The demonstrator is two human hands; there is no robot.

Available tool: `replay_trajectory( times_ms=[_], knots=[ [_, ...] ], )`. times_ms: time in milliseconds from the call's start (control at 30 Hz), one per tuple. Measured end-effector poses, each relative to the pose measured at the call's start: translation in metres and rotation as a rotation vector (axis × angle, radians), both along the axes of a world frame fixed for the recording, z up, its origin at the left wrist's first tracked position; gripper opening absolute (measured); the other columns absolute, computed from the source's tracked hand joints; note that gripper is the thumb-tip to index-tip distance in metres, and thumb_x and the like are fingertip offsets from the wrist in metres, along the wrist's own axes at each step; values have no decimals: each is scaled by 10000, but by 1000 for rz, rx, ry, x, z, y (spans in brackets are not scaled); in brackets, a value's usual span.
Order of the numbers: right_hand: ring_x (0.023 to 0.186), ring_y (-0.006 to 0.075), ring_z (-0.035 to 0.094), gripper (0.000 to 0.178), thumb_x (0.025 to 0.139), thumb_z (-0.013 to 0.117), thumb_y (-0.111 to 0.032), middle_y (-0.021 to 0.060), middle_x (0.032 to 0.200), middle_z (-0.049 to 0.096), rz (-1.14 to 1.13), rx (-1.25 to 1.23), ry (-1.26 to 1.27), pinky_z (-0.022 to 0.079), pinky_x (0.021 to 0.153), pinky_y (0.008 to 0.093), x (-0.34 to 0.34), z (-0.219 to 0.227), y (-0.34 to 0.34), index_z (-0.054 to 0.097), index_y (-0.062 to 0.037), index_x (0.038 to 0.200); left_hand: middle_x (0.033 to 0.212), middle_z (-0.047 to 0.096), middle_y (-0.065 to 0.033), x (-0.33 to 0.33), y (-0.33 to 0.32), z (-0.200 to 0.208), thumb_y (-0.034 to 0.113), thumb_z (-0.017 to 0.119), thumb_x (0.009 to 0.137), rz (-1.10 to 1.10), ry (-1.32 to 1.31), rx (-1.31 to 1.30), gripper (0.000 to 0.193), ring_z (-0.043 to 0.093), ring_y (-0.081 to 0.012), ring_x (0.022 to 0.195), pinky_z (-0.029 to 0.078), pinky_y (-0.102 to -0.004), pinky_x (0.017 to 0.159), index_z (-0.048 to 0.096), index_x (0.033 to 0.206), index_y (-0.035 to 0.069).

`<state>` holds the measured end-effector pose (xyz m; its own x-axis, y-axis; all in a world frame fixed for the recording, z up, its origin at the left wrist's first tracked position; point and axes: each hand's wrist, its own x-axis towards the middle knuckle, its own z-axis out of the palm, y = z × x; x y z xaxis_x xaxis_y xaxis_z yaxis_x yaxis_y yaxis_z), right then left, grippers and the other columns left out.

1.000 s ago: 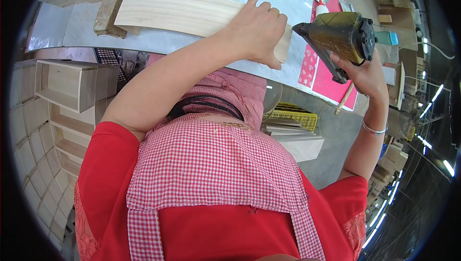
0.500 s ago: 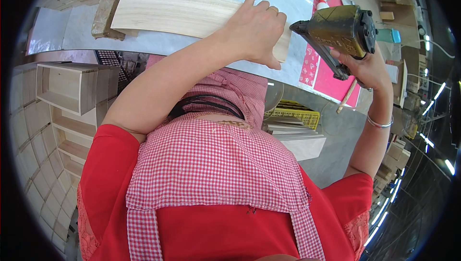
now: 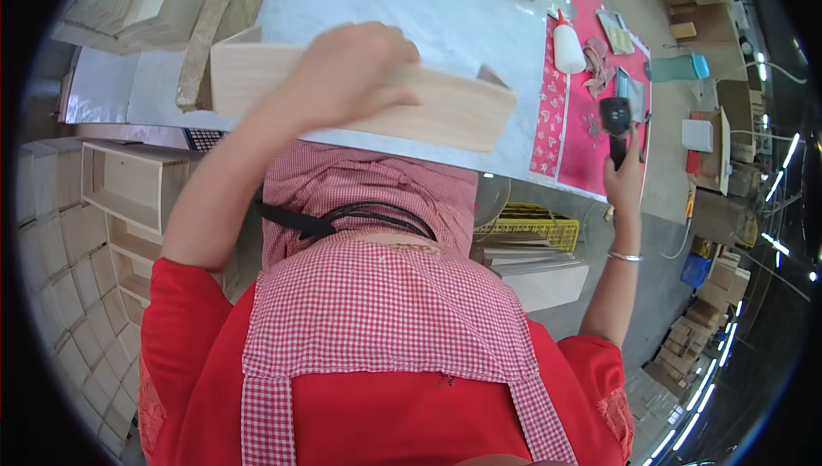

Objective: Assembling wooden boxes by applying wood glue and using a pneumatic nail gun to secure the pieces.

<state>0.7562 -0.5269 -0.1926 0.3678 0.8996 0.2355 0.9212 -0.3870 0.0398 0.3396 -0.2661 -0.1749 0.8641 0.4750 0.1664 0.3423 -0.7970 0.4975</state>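
Half-open left hand (image 3: 360, 74) perhaps touches board (image 3: 455, 108).

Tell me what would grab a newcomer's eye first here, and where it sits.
The red shirt and red-and-white gingham apron come first, filling the lower middle. Next is the pale wooden board at upper centre, with the motion-blurred left hand over it. At upper right, the right hand grips a dark nail gun against a hot-pink mat.
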Motion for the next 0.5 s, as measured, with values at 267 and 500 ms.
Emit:
replay_trajectory(
  times_ms=[267,500],
  knots=[
    [1058,436,598,699,861,670,-179,266,1166,623,-435,-50,95,464,872,526,-19,-65,9,352,-37,1467,885,634,-86,34,-55,-82,161,738,754,47,-268,365,256,616,-252,876,485,-368,720,677,963,26],
    [1075,418,577,574,874,699,-318,259,1144,614,-124,369,64,455,923,483,-9,-44,60,536,19,1310,848,615,-66,25,-65,-102,93,701,798,97,-377,52,137,596,-263,820,447,-384,776,591,865,44]
  ],
)
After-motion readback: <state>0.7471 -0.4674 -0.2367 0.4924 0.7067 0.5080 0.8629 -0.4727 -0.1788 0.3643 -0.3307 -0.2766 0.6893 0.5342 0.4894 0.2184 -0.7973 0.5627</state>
